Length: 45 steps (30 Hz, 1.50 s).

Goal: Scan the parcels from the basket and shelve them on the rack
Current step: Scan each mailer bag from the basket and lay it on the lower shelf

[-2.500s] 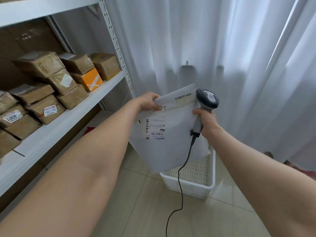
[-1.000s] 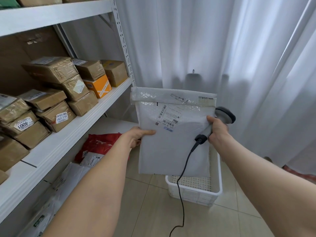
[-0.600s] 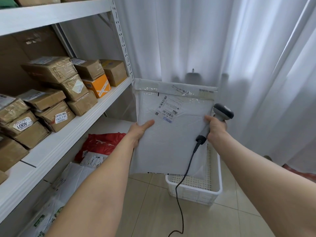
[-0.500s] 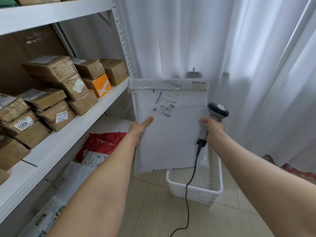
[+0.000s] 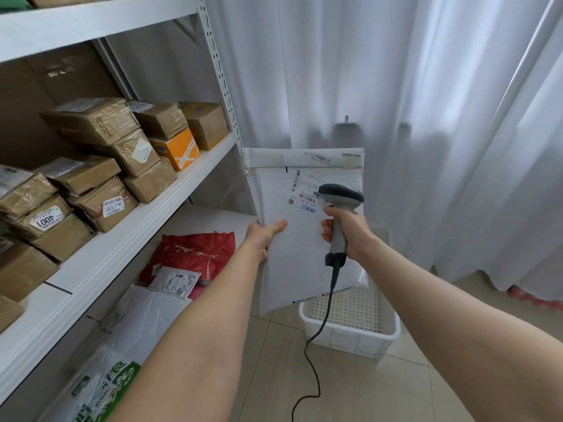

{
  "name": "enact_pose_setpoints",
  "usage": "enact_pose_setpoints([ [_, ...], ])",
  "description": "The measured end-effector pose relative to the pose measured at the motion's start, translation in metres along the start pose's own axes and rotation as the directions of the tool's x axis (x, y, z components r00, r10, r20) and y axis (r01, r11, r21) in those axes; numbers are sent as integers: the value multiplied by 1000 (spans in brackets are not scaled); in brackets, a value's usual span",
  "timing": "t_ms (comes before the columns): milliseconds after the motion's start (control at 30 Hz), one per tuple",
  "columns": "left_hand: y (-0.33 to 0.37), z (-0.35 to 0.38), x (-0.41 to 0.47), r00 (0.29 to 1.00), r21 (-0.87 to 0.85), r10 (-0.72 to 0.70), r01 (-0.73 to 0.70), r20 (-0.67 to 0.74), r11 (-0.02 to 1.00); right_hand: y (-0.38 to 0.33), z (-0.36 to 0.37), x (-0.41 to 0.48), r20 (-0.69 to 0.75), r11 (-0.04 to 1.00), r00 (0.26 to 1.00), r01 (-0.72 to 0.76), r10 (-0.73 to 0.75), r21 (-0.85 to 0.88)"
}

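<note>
1. White curtain (image 5: 426, 86) backs a tiled corner; the rack (image 5: 152, 190) on the left already carries taped boxes (image 5: 91, 123), with soft bags (image 5: 195, 254) on the level below.
2. Upright above the basket (image 5: 359, 342), a white mailer (image 5: 298, 254) is pinched at its left edge by the left hand (image 5: 262, 236).
3. Wrapped round the scanner (image 5: 339, 197), the right hand (image 5: 350, 233) aims its head at the label (image 5: 304, 193).
4. Judged so: the scan is in hand and shelving this mailer is left. The basket floor, where visible, shows no parcels, so this may be the last.

The scanner (image 5: 342, 194) covers part of the label (image 5: 300, 190), whose print is too small to read. The mailer (image 5: 292, 263) hides the left hand's (image 5: 262, 236) fingers and seemingly the basket's (image 5: 353, 339) far-left corner.
</note>
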<state>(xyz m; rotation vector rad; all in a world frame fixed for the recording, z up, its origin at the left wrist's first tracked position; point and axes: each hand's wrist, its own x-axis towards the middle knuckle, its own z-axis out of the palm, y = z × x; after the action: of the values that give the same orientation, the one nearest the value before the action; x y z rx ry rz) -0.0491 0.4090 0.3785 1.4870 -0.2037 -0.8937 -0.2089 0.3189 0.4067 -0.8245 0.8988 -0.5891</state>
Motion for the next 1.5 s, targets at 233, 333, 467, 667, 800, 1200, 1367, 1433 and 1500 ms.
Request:
enact_pose_setpoints([
  [233, -14, 3, 8, 991, -42, -14, 9, -135, 999, -2, 1, -9, 18, 997, 999, -31, 32, -68],
  [333, -17, 2, 10, 983, -66, -46, 35, -180, 997, -2, 0, -13, 45, 994, 998, -38, 43, -107],
  [467, -17, 2, 12, 973, -78, -66, 50, -221, 996, -3, -1, -15, 66, 989, 996, -42, 52, -142],
  [667, -18, 0, 12, 971, -82, -69, 51, -231, 995, -5, 2, -16, 104, 981, 992, -53, 74, -188],
  [800, -19, -1, 13, 970, -80, -63, 45, -234, 996, -6, 5, -17, 115, 979, 991, -47, 71, -200],
  [1200, -21, -11, 18, 968, -83, -79, 60, -240, 995, -7, 12, -15, 102, 969, 992, -49, 76, -242],
  [1367, -22, -14, 22, 965, -82, -87, 69, -248, 994, -8, 14, -14, 110, 964, 990, -58, 89, -258],
  [1433, -22, -16, 24, 963, -83, -92, 73, -252, 994, -9, 15, -14, 111, 965, 989, -66, 97, -253],
  [1500, -22, -17, 25, 962, -84, -91, 72, -258, 994, -9, 17, -14, 106, 967, 989, -78, 106, -241],
])
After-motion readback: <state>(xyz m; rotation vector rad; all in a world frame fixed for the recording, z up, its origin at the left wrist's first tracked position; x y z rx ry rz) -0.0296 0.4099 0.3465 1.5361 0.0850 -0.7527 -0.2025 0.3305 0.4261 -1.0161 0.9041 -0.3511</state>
